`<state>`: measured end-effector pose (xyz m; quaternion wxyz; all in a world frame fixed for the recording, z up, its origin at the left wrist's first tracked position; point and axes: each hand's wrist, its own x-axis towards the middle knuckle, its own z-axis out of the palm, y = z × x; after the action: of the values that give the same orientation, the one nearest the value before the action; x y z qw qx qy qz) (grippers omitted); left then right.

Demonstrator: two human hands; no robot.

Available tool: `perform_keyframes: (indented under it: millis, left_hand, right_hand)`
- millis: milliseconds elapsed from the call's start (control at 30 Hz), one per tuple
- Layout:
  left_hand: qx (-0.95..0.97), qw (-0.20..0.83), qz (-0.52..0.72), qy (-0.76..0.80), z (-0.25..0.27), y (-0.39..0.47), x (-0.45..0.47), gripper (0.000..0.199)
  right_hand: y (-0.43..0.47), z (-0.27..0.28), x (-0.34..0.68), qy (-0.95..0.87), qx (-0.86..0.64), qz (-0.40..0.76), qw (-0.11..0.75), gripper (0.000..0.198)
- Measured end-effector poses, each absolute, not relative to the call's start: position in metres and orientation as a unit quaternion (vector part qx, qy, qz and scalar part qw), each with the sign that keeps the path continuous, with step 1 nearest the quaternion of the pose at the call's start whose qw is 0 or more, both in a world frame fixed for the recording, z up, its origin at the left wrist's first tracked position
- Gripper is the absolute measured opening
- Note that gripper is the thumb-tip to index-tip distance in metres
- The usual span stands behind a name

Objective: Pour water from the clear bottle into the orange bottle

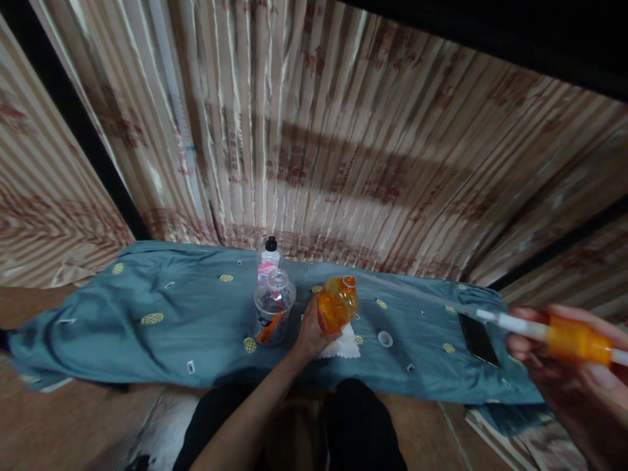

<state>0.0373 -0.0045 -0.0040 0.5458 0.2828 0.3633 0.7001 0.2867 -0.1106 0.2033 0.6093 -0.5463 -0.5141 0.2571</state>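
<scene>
My left hand [310,330] grips an orange see-through bottle [338,304], its neck uncapped and tilted a little to the right. At the far right, my right hand [583,386] is closed around an orange and white pump head [576,339]. A thin clear tube runs from that pump head leftward over the cloth, blurred. Just left of the orange bottle stands a clear, uncapped plastic bottle [275,311] with a dark and orange label. A white wipe or tissue [346,345] with a scalloped edge lies beneath my left hand.
A white bottle with a black cap [270,248] stands behind the clear one. On the teal patterned cloth [147,347] lie a small round translucent cap [385,339] and a dark phone [478,338]. A striped curtain [318,131] hangs behind, between dark posts.
</scene>
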Motion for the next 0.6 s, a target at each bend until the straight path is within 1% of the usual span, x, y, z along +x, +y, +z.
perform_keyframes:
  millis: [100, 133, 233, 300, 400, 500, 600]
  left_hand:
    - [0.330, 0.514, 0.696, 0.378, -0.005, -0.005, 0.038, 0.085]
    - [0.341, 0.507, 0.694, 0.380, -0.005, -0.005, 0.038, 0.084]
    - [0.363, 0.491, 0.691, 0.387, -0.006, -0.005, 0.037, 0.082]
    - [0.377, 0.481, 0.688, 0.391, -0.005, -0.005, 0.037, 0.081]
    - [0.394, 0.465, 0.684, 0.400, -0.003, -0.006, 0.037, 0.081]
    - [0.413, 0.449, 0.680, 0.406, -0.002, -0.006, 0.038, 0.079]
    - [0.441, 0.436, 0.671, 0.407, -0.001, -0.007, 0.038, 0.078]
  right_hand:
    - [-0.109, 0.208, 0.284, -0.540, -0.553, 0.258, 0.579, 0.029]
    - [-0.104, 0.211, 0.282, -0.537, -0.554, 0.255, 0.582, 0.029]
    - [-0.073, 0.225, 0.273, -0.561, -0.499, 0.261, 0.607, 0.036]
    - [-0.043, 0.231, 0.262, -0.600, -0.471, 0.270, 0.588, 0.037]
    - [0.001, 0.222, 0.236, -0.680, -0.446, 0.287, 0.506, 0.042]
    - [0.029, 0.192, 0.212, -0.753, -0.433, 0.299, 0.396, 0.049]
    - [0.039, 0.163, 0.201, -0.798, -0.423, 0.272, 0.330, 0.050]
